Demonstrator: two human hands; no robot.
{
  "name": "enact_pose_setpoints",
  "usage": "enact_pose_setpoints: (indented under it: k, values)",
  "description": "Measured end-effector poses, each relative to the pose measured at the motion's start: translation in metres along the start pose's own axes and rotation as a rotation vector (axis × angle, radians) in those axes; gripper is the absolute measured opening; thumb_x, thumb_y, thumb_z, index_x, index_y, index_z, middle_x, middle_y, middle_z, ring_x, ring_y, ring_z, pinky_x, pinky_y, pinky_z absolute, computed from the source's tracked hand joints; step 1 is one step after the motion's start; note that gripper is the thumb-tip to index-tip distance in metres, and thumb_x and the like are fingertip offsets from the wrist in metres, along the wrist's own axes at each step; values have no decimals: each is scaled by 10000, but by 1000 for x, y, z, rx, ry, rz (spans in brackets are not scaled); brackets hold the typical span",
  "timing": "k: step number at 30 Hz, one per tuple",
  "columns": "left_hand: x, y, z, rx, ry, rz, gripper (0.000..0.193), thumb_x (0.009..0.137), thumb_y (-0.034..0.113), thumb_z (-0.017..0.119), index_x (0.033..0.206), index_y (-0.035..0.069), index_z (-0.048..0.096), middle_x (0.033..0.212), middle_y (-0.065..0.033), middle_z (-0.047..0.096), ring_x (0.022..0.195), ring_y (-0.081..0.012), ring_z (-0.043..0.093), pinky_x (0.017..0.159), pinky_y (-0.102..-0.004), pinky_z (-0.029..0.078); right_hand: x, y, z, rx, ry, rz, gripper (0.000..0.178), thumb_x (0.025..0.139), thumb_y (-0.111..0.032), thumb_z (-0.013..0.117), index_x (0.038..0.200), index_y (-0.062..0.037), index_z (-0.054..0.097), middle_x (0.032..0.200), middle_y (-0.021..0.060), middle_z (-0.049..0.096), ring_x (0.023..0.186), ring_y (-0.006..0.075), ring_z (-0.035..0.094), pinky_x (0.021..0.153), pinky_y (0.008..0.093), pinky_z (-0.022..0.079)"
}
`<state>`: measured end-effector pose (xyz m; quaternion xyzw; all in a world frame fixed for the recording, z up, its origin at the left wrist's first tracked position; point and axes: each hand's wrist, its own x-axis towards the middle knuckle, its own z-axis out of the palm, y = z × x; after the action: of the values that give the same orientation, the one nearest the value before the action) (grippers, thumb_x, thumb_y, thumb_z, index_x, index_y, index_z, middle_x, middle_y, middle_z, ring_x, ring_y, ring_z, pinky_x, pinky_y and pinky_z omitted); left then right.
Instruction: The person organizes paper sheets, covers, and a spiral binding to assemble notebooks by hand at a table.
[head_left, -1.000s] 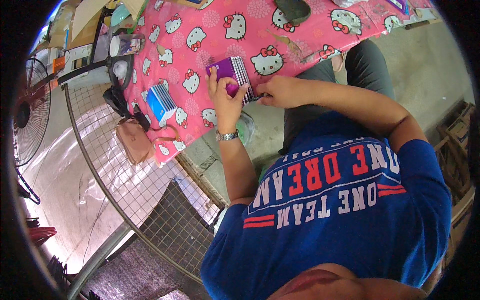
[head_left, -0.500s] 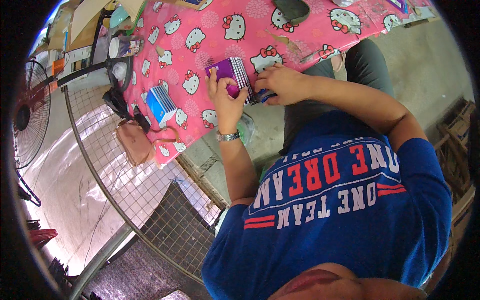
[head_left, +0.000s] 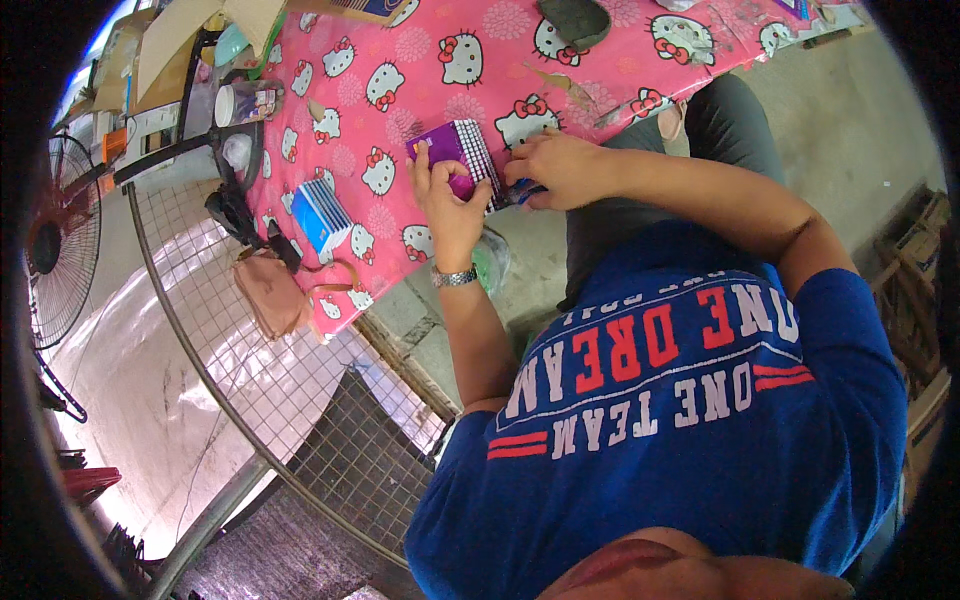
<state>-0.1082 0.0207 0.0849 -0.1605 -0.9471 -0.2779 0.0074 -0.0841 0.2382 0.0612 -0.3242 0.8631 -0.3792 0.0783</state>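
A stack of purple notebooks (head_left: 436, 144), with rows of white marks along its right edge, lies on the pink cartoon-print tablecloth. My left hand (head_left: 452, 200), wearing a metal watch, is curled over the near side, with fingers on the cover and thumb at the edge. Close by on the right, my right hand (head_left: 556, 168) has its fingers bent round a small dark blue object (head_left: 524, 190), mostly hidden beneath them. A second stack, blue with striped edges (head_left: 322, 218), sits farther left near the table edge.
A brown bag (head_left: 272, 292) hangs at the table's left corner, beside a wire mesh panel (head_left: 345, 470). A lidded plastic tub (head_left: 240, 102) and cardboard (head_left: 165, 55) stand at the back left, with a fan (head_left: 60, 245) beyond. A dark grey sole-shaped piece (head_left: 578, 22) lies at the far side.
The view has shifted slightly. Both hands keep nearly the same places at the purple stack, with only slight finger movement.
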Motion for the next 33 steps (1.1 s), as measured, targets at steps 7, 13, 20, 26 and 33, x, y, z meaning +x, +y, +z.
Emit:
enact_pose_setpoints:
  k: [7,13,20,26,33]
  values:
    - [2,1,2,-2,-7,7,329,669,108,793,873,92,536,1511,-248,312,1390,-457,270,1129,-497,238,24,5,-2,226,-411,182,352,837,-350,656,1065,-82,636,1009,148,642,940,361,628,789,478,487]
    - [0,6,3,29,3,37,416,646,156,792,956,110,519,1523,-211,295,1389,-483,230,1119,-568,197,6,-2,-21,28,-207,145,404,790,-360,701,1105,-115,644,1078,117,626,1055,312,583,913,464,431]
    - [0,11,3,175,-15,27,446,636,154,796,941,98,475,1502,-245,300,1358,-471,292,1107,-535,247,5,5,-8,-58,-121,41,427,741,-346,740,1106,-141,653,1159,88,589,1139,277,522,1025,448,351]
    - [-2,6,5,138,-19,4,449,638,157,791,960,114,480,1521,-205,283,1387,-473,234,1116,-566,197,16,-3,-19,26,-314,177,358,802,-333,668,1070,-95,669,983,145,654,987,329,625,870,465,477]
    - [0,8,4,122,-34,4,454,642,164,800,966,123,485,1540,-168,264,1409,-467,189,1114,-604,164,26,7,-1,114,-409,231,310,847,-360,593,1001,-125,724,897,149,701,887,342,672,753,474,531]
